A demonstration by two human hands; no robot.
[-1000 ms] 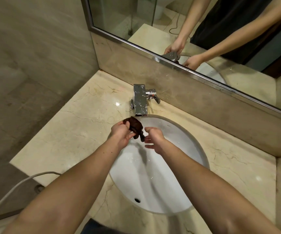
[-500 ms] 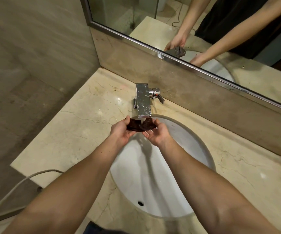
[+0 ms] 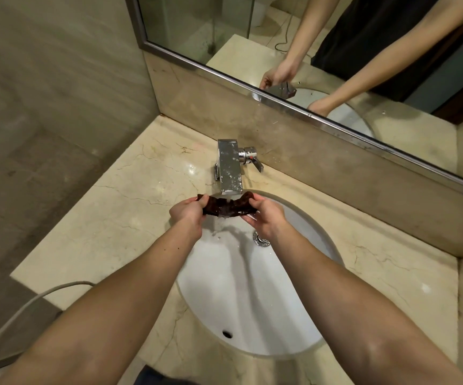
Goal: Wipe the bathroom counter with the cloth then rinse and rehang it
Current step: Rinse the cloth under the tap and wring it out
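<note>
A small dark brown cloth (image 3: 226,207) is stretched sideways under the chrome faucet (image 3: 229,165), and water runs from the spout onto its middle. My left hand (image 3: 188,214) grips the cloth's left end. The right end is pinched by my right hand (image 3: 263,216). Both hands hover over the far rim of the white oval sink (image 3: 252,295). The beige marble counter (image 3: 119,223) surrounds the sink.
A mirror (image 3: 308,37) runs along the back wall above a marble splashback. The sink's drain (image 3: 261,240) lies just below my right wrist. A grey hose (image 3: 30,304) hangs off the counter's left front edge. A tiled wall stands on the left.
The cloth went from bunched in my left hand to held by both hands and pulled out wide under the spout. Water now falls on it.
</note>
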